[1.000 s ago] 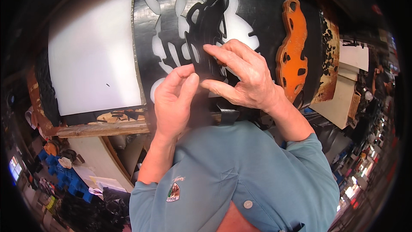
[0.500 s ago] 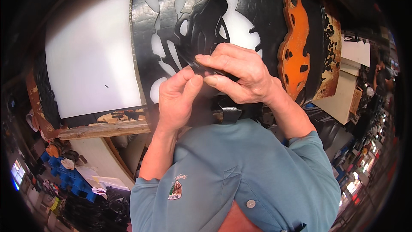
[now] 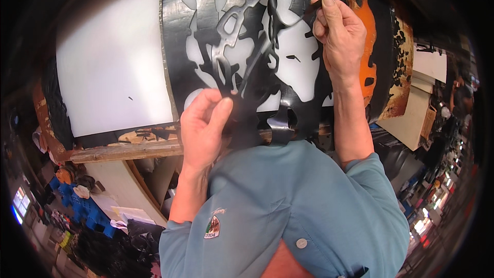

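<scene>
Left hand point(image 3: 207, 128): pinches the black cutout point(image 3: 226, 40) above the bench's point(image 3: 128, 152) front edge.
Right hand point(image 3: 343, 36): pinches a thin strip point(image 3: 310, 9).
Peeling: apparently in hand; next pull calls for a firm left pinch.

On the L side, a wooden beam point(image 3: 126, 151) runs approx. horizontally, w/ a pale panel point(image 3: 110, 177) below it. Farther L are some blue plastic pcs. point(image 3: 92, 212); near them lie papers point(image 3: 131, 215) & a shiny black bag point(image 3: 146, 237). At far L, a small window point(image 3: 20, 205) is bright. On the R side stands a pale board point(image 3: 404, 118), w/ a brown box point(image 3: 428, 122) just beside it.
</scene>
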